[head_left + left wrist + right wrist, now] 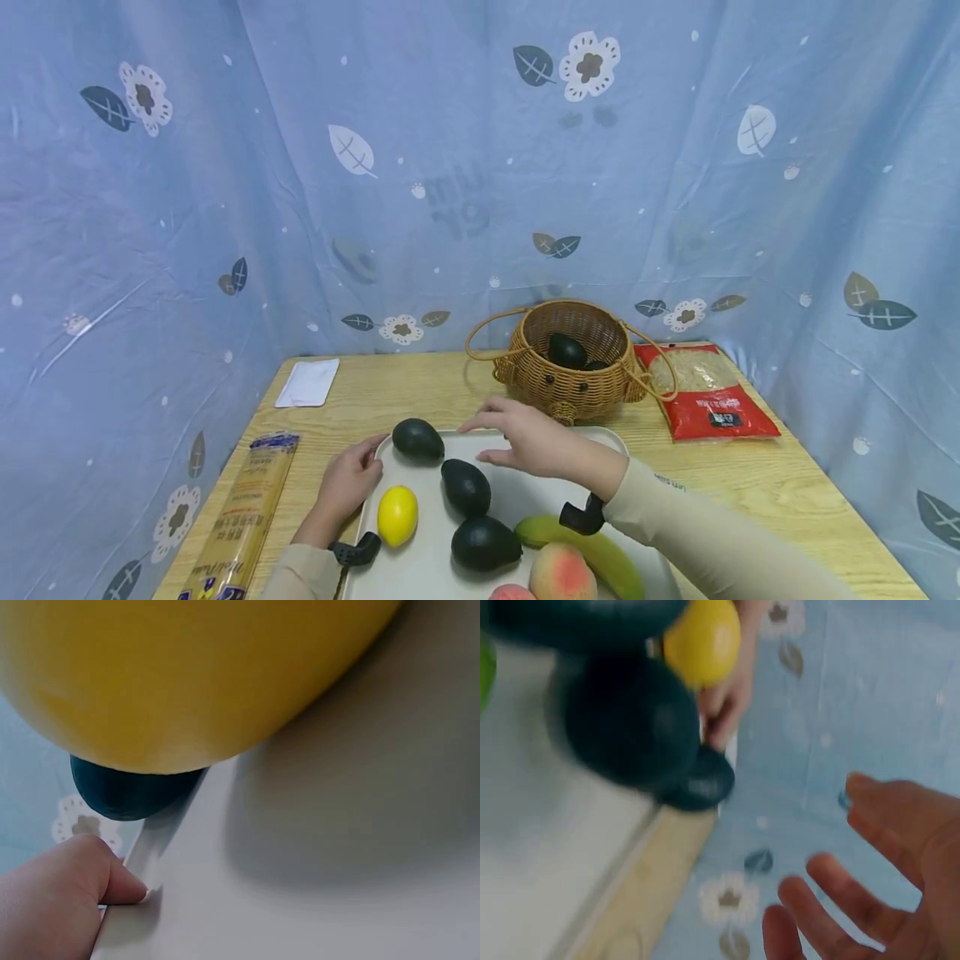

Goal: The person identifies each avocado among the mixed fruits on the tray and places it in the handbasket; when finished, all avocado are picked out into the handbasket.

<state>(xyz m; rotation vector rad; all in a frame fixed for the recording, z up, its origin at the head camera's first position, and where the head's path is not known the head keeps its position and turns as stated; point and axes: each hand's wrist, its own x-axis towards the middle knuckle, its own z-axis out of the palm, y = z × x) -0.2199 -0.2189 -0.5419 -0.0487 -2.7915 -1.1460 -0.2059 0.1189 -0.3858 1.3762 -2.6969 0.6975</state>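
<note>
My left hand (349, 482) grips the left rim of a pale tray (420, 575); in the left wrist view its thumb (124, 886) bends over the rim. Beside it lie a yellow lemon (397, 516) and a dark green avocado (417, 440) at the tray's far left corner. Two more avocados, one (467, 488) in the middle and one (486, 544) nearer, sit on the tray. Over its far side hovers my right hand (536, 442), fingers spread and holding nothing. A banana (592, 550) and a peach (564, 573) lie in front, with another pink fruit partly cut off.
A wicker basket (525, 379) with avocados inside stands behind the tray. Right of it lies a red bag (723, 414) of pale food. At left are a long pasta packet (243, 517) and a white flat square (307, 382). A blue curtain (450, 167) surrounds the table.
</note>
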